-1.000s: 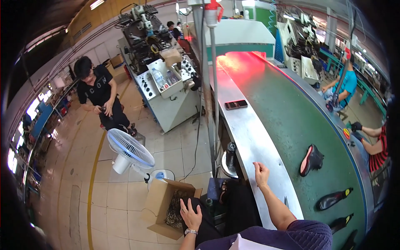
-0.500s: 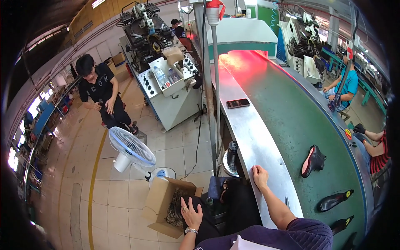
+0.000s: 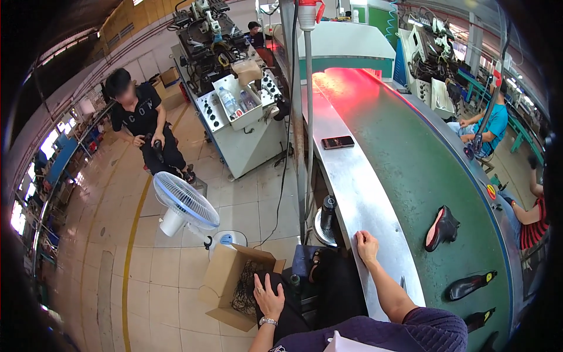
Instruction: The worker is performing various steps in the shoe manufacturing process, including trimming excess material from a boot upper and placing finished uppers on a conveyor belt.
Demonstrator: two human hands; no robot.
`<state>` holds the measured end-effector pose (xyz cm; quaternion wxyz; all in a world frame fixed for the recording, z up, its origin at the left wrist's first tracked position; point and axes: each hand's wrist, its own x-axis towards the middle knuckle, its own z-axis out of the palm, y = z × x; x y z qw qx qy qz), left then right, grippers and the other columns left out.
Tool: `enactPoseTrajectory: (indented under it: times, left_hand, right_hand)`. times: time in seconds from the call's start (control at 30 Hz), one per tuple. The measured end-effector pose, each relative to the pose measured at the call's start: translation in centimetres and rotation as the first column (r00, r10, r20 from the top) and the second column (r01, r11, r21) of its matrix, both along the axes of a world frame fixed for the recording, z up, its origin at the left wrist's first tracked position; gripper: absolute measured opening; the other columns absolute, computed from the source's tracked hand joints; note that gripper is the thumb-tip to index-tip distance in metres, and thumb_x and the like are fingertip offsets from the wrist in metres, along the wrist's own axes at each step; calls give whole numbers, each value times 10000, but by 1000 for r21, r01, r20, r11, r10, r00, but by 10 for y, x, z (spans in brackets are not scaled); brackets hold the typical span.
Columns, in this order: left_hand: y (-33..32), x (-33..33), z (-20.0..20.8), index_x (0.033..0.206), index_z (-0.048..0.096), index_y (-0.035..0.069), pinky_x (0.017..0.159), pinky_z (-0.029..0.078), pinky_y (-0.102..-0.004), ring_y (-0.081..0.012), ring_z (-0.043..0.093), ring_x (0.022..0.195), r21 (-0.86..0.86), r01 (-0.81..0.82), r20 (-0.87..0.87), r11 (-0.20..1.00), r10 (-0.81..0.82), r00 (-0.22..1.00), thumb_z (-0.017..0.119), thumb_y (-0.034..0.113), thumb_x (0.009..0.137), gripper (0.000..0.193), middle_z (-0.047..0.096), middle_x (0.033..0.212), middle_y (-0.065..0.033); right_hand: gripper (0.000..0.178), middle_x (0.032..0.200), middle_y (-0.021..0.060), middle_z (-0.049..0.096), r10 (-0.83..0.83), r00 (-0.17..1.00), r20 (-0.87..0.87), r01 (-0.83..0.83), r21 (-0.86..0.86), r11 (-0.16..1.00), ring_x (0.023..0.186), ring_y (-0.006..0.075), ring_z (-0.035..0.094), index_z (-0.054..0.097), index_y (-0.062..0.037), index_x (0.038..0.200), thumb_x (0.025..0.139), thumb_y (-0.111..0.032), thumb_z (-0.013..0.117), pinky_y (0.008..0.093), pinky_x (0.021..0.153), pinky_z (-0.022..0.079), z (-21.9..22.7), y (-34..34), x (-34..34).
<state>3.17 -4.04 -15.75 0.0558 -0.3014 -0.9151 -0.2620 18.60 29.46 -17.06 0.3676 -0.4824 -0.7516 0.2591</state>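
My left hand [image 3: 270, 300] lies on my dark-trousered thigh with its fingers spread and nothing in it. Beside it stands an open cardboard box [image 3: 226, 281] with a tangle of dark stringy material [image 3: 245, 288] inside. My right hand [image 3: 368, 246] rests at the left edge of the bare metal ledge [image 3: 381, 202], fingers curled in, with nothing visible in them. To its right, on the green conveyor belt [image 3: 410, 170], lies a black shoe [image 3: 444, 227] with a pinkish sole. Nearer me are more black shoes [image 3: 469, 286], partly cut off by my sleeve.
A phone [image 3: 338, 142] lies farther up the ledge. Left of the ledge are a dark thread cone [image 3: 328, 212], a metal pole [image 3: 309, 117] and a hanging cable. A fan [image 3: 186, 200] stands on the floor. A seated person [image 3: 141, 117] handles a dark item; others sit right of the belt.
Both my hands keep their places, and the view shifts slightly. At left, the seated person's hands and dark item have shifted. The striped-sleeved person at right has raised an arm.
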Motion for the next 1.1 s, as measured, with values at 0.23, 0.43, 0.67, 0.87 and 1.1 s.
enactPoseTrajectory:
  times: [0.23,0.43,0.67,0.87,1.1]
  left_hand:
    - [0,-1,0,1365,480,67,1031,358,-481,-414,388,1304,1,7,-17,1000,-7,1000,621,335,869,581,294,1503,-258]
    - [1,0,4,1366,479,64,1035,354,-480,-408,385,1310,-11,1,-5,1000,-1,1000,616,336,870,582,294,1502,-259]
    - [1,0,0,1371,472,64,1046,346,-485,-403,365,1332,-5,0,4,1000,0,1000,617,331,869,587,295,1503,-258]
    - [1,0,2,1371,471,65,1046,345,-487,-406,362,1335,0,6,10,1000,-6,1000,624,334,866,592,300,1499,-260]
    - [0,-1,-2,1372,469,64,1048,343,-490,-409,361,1334,8,13,2,1000,-13,1000,624,333,866,593,290,1506,-255]
  right_hand:
    - [264,665,138,628,7,1000,6,-7,-1,1000,634,317,625,686,-79,836,918,-313,594,425,592,461,-5,3,1]
    - [263,660,135,625,2,1000,20,-2,4,1000,630,315,623,683,-82,828,923,-308,588,421,590,459,-2,2,0]
    - [264,658,130,625,0,1000,0,0,-2,1000,625,311,619,681,-88,821,928,-308,583,416,586,456,0,1,0]
    - [265,649,126,622,-1,1000,-3,1,3,1000,624,308,618,682,-88,812,929,-304,583,412,586,457,-1,1,0]
    - [260,644,126,620,4,1000,-5,-4,-1,1000,622,305,618,684,-86,816,929,-298,584,410,585,454,3,-1,-1]
